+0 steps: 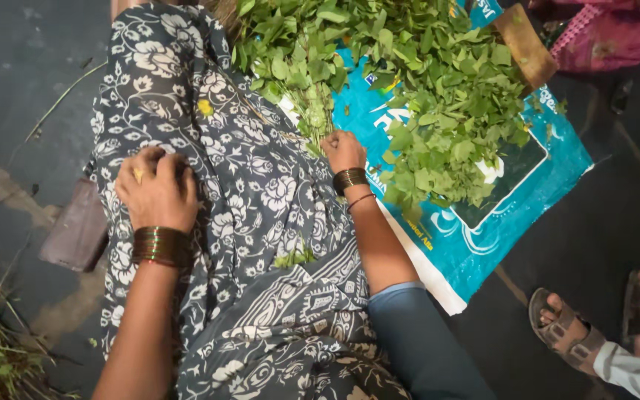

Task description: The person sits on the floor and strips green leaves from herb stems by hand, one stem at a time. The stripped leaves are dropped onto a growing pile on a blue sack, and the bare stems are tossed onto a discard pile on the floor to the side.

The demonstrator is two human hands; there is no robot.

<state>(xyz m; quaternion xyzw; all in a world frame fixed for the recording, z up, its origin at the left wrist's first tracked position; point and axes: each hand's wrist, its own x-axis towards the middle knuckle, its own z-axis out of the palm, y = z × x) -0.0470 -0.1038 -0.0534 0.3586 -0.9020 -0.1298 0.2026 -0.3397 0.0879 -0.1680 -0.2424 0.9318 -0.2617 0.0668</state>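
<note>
While the left hand (158,189) rests on the knee, on the dark cloth with white flowers (246,185), its fingers are curled down flat and hold nothing. The right hand (343,150) reaches out to the pile of green leaves (438,96), and its fingers are closed around the stalk ends of a small bunch at the near edge of the pile (the tips are partly hidden, so I cannot tell how tight the grip is). The leaves lie on a blue plastic sack (483,230) spread on the dark floor, just past the knee. A few loose green bits (295,257) sit on the cloth in the lap.

This looks like the picking-up step: one bunch is being taken from the pile. The next move would call for a firm pinch on the stalks and a gentle pull, so the leaves do not tear or scatter. Another person's sandalled foot (566,330) is near the sack's corner.
</note>
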